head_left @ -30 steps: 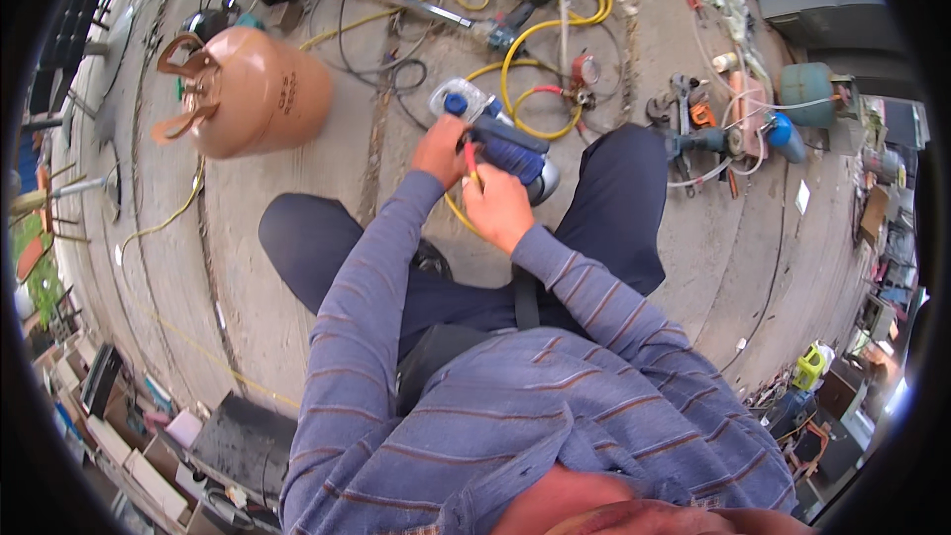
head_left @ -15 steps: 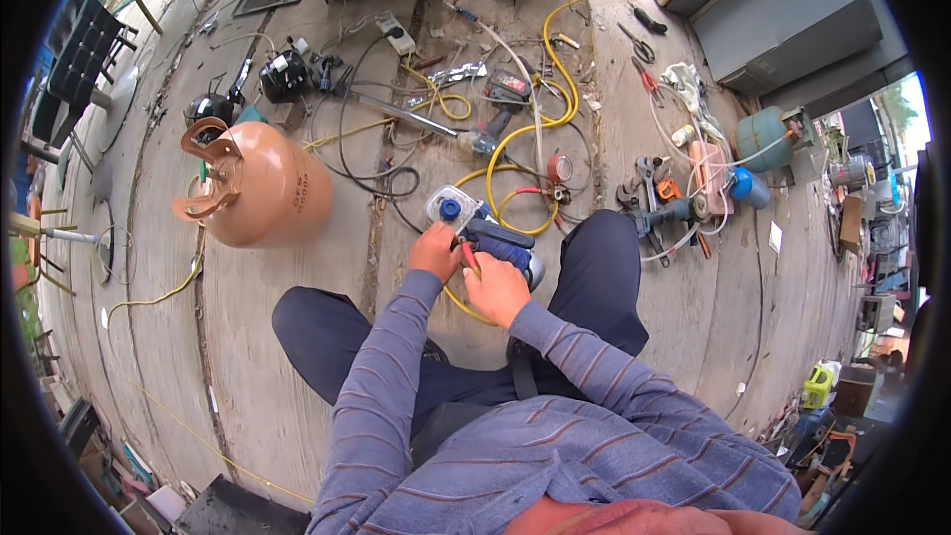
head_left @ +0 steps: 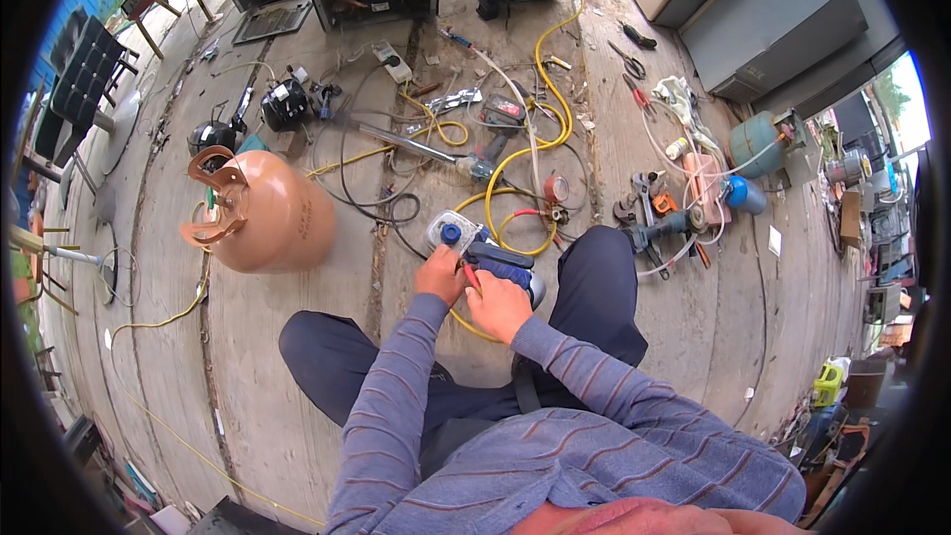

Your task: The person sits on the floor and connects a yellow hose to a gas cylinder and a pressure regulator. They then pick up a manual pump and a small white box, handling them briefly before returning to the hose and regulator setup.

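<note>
Between my knees stands a blue machine [head_left: 507, 264] with a black handle on top, resembling a small pump. A clear or whitish part with a round blue cap [head_left: 451, 234] sits at its far left. My right hand [head_left: 498, 305] is closed round a red-handled hand tool [head_left: 473, 278]; its working end is hidden between my hands. Against the machine's near left side, my left hand [head_left: 439, 275] is closed with its fingers pinched at the tool's front end. What those fingers hold is too small to tell. A yellow hose [head_left: 492, 200] loops just beyond the machine.
An orange-brown gas cylinder [head_left: 282, 213] stands left on the wooden floor. Ahead lie a cordless drill [head_left: 503, 111], cables and a gauge [head_left: 556, 188]. Wrenches, a green cylinder [head_left: 755, 147] and a blue canister [head_left: 745, 195] are at right. Grey cabinets [head_left: 773, 25] line the far side.
The view has tilted slightly, so the surroundings sit a little lower in it. Both hands keep nearly the same hold beside the blue machine.
</note>
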Available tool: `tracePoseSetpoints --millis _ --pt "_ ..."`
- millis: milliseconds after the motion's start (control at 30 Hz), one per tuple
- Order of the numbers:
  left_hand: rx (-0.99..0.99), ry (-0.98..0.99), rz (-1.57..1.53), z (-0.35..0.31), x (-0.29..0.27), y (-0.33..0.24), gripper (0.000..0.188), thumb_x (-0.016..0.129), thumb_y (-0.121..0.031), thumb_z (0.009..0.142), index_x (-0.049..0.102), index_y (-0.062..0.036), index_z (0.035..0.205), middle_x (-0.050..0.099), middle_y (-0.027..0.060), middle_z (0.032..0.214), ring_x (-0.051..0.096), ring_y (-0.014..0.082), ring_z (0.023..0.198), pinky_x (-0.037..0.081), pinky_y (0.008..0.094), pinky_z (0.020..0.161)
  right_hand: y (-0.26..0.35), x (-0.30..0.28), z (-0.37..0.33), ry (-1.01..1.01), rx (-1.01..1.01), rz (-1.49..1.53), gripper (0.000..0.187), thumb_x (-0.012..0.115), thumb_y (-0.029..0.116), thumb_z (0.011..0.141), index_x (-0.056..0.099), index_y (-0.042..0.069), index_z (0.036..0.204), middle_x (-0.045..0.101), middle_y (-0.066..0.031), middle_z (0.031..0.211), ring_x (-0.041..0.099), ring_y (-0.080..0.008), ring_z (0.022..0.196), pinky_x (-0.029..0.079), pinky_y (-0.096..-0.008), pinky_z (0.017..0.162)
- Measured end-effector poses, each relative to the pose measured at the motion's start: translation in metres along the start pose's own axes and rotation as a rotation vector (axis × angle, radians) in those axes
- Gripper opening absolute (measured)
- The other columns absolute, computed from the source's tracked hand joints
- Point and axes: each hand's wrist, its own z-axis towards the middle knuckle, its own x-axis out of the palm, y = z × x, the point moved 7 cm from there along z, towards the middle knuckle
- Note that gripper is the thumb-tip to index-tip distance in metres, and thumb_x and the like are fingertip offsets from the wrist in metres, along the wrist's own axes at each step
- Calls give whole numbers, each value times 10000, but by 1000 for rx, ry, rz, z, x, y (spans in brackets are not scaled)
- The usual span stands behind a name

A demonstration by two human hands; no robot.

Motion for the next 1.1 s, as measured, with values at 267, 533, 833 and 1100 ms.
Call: tracePoseSetpoints --millis 267,533,833,1100 --pt "30 -52 -80 -3 -5 2 231 795 -204 809 717 -82 989 666 99 1028 683 343 927 560 433 753 8 -2 0 -39 -39 -58 309 640 325 951 634 66 1119 721 -231 853 706 -435 793 557 -560 734" --pt "47 -68 -108 2 0 -4 232 786 -227 829 691 -105 1001 656 71 1010 690 329 890 557 458 720 1 -8 5 -86 -72 -64 299 649 327 947 676 81 1115 714 -230 814 700 -432 764 549 -562 712" --pt "72 -284 -141 2 -61 -5 149 714 -176 864 705 -113 999 680 108 925 690 343 857 555 437 703 43 -37 15 -113 -171 121 261 646 277 952 646 77 1121 714 -242 896 697 -462 844 536 -558 744" --pt "158 -537 225 8 -272 -20 219 705 -68 785 717 -61 1004 669 127 873 675 337 826 558 429 721 231 -51 73 -81 -663 414 286 645 134 951 640 26 1216 703 -250 964 672 -466 907 537 -495 767"
